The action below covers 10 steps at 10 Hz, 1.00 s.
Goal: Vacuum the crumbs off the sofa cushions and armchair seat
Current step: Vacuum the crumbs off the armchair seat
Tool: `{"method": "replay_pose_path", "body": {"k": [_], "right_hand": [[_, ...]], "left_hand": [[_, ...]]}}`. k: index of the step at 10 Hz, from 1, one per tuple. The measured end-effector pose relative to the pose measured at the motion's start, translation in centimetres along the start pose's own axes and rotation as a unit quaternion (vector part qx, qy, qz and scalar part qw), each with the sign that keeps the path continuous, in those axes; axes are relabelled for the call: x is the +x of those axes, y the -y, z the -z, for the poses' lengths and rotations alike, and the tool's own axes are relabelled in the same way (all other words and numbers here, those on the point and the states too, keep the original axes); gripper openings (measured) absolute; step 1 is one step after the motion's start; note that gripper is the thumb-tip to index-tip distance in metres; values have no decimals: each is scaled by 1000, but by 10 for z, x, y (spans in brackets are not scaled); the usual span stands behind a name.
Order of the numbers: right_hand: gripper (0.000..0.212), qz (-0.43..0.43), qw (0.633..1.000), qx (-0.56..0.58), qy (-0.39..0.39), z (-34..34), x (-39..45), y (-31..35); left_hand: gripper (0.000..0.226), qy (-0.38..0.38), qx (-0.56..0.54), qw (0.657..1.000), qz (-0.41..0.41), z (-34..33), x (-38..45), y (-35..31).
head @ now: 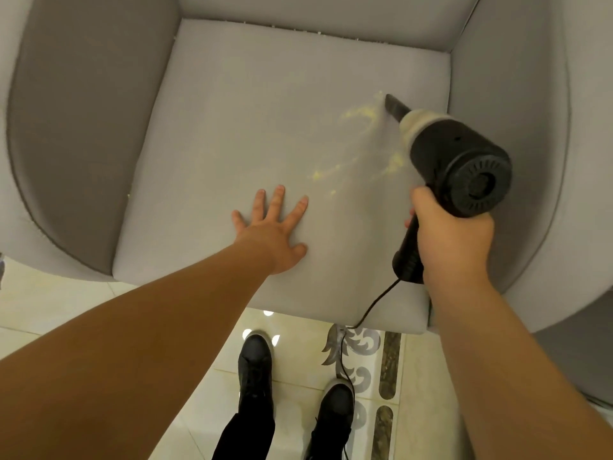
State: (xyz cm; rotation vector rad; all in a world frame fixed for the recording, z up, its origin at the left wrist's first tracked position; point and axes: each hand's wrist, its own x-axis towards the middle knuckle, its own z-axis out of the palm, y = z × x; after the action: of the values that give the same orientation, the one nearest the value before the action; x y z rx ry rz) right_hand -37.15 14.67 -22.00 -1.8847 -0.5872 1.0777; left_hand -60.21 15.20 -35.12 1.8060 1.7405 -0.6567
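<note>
A grey armchair seat cushion (pixel 232 121) fills the middle of the head view. Yellow crumbs (pixel 360 116) lie scattered on its right half, with more near the vacuum body. My right hand (pixel 451 240) grips the handle of a black handheld vacuum (pixel 464 161). Its narrow nozzle (pixel 393 106) touches the cushion at the right edge of the crumbs. My left hand (pixel 272 227) presses flat on the cushion near its front, fingers spread, just left of the crumbs.
Padded grey armrests (pixel 83 127) rise on both sides of the seat. The vacuum's black cord (pixel 371 307) hangs over the cushion's front edge down to the glossy tiled floor (pixel 185 353). My black shoes (pixel 255 356) stand in front of the chair.
</note>
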Motion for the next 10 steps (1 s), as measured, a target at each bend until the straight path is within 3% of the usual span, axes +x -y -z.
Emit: {"method": "replay_pose_path", "body": {"k": [1, 3, 5, 7, 9, 10], "right_hand": [[10, 4, 999, -16, 32, 0, 2, -1], [8, 21, 1000, 14, -13, -2, 7, -2], [6, 16, 998, -45, 52, -8, 13, 3], [18, 56, 997, -46, -27, 11, 3, -20], [16, 26, 998, -52, 23, 3, -4, -36], [23, 51, 994, -88, 48, -3, -14, -43]], "left_hand": [[88, -1, -3, 1000, -2, 0, -1, 0], [87, 1, -7, 1000, -2, -1, 0, 0], [87, 2, -9, 1000, -1, -1, 1, 0], [87, 2, -11, 1000, -1, -1, 1, 0], [87, -4, -9, 1000, 1, -3, 1, 0], [87, -6, -10, 1000, 0, -2, 0, 0]]}}
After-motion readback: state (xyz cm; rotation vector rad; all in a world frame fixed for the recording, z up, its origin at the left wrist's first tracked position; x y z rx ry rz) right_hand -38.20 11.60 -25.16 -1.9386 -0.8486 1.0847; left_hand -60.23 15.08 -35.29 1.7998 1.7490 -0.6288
